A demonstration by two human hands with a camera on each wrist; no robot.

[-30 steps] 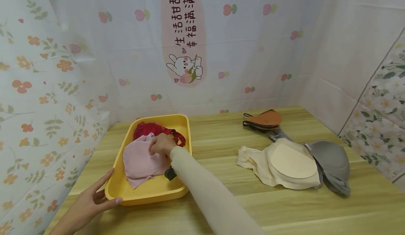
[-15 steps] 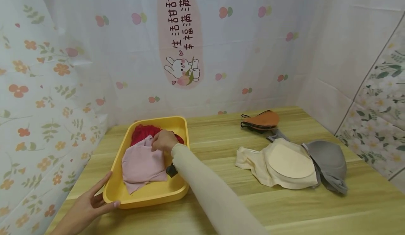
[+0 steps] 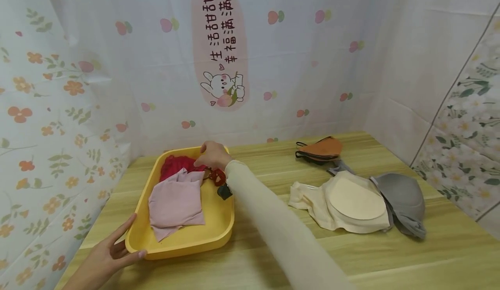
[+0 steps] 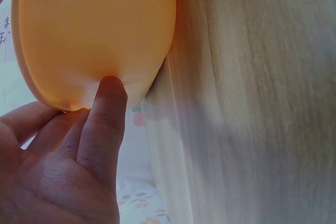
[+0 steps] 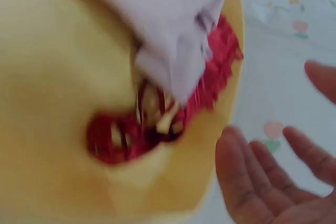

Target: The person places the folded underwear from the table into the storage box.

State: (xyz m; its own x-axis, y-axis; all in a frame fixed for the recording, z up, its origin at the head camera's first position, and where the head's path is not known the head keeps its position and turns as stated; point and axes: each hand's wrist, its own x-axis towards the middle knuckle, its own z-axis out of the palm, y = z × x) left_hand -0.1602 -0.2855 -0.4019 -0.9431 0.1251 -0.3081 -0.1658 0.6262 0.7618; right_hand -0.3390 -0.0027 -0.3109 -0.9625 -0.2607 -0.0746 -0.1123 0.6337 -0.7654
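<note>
A yellow plastic tub (image 3: 177, 252) stands at the left of the table. My left hand (image 3: 102, 255) grips its near left corner, the thumb along the front wall in the left wrist view (image 4: 100, 124). Inside lie a folded pink cloth garment (image 3: 177, 203) and, behind it, a red lacy garment (image 3: 172, 165) with red straps (image 3: 218, 177) toward the right. Over the tub's back right part is my right hand (image 3: 215, 154), holding nothing. In the right wrist view its fingers (image 5: 231, 171) are spread, apart from the red lace (image 5: 223, 45).
On the right side of the wood-patterned table (image 3: 265, 238) lie a cream bra (image 3: 357, 199), a grey bra (image 3: 404, 194) and an orange-brown garment (image 3: 322, 148) with black edging. Printed curtains (image 3: 172, 64) hang close behind the table and at both sides.
My right hand has come off the pink garment and moved back and right, up to the tub's far edge. The left hand keeps its grip on the corner. The view has shifted slightly.
</note>
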